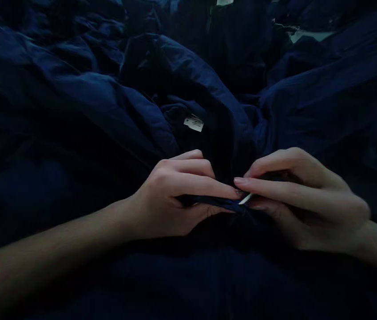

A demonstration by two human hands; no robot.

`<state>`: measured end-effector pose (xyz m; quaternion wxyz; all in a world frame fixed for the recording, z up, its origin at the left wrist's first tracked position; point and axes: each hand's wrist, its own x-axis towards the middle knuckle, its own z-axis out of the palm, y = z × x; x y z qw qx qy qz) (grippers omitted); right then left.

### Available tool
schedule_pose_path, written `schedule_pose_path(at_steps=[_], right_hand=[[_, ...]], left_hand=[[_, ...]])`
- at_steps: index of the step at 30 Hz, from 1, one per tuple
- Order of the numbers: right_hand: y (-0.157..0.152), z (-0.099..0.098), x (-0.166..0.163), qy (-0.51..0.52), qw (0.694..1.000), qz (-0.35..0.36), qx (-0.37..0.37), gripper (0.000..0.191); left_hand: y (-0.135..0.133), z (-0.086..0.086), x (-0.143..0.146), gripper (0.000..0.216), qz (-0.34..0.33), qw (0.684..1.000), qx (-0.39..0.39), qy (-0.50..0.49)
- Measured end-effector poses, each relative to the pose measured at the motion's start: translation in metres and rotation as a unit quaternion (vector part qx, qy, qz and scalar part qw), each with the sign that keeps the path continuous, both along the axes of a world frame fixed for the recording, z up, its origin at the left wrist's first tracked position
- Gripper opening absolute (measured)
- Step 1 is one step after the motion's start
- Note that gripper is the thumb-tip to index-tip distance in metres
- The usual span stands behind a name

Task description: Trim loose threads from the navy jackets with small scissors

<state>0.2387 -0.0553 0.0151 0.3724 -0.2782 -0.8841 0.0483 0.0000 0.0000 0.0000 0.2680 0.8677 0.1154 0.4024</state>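
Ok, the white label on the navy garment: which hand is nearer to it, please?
Left. The left hand lies below the white label, slightly to its left; the right hand is farther off, below and to its right. Both pinch the navy fabric.

Dim, underexposed view, deep shadows swallowing the navy fabric point(108, 111), soft compression blur, hands point(175, 195) palest

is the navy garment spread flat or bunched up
Bunched: the garment lies in rumpled folds, and the left hand and right hand pinch a gathered edge.
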Motion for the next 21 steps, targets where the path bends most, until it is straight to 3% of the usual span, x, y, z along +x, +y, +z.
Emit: schedule_pose_path(at_steps=[7, 21], right_hand=[[-0.01, -0.006, 0.009, -0.021, 0.999, -0.022, 0.017, 0.037], [-0.008, -0.001, 0.009, 0.003, 1.0, -0.001, 0.03, 0.03]], left_hand=[[-0.003, 0.001, 0.001, 0.007, 0.012, 1.0, 0.01, 0.021], [-0.003, 0.0, 0.003, 0.008, 0.017, 0.999, 0.019, 0.023]])
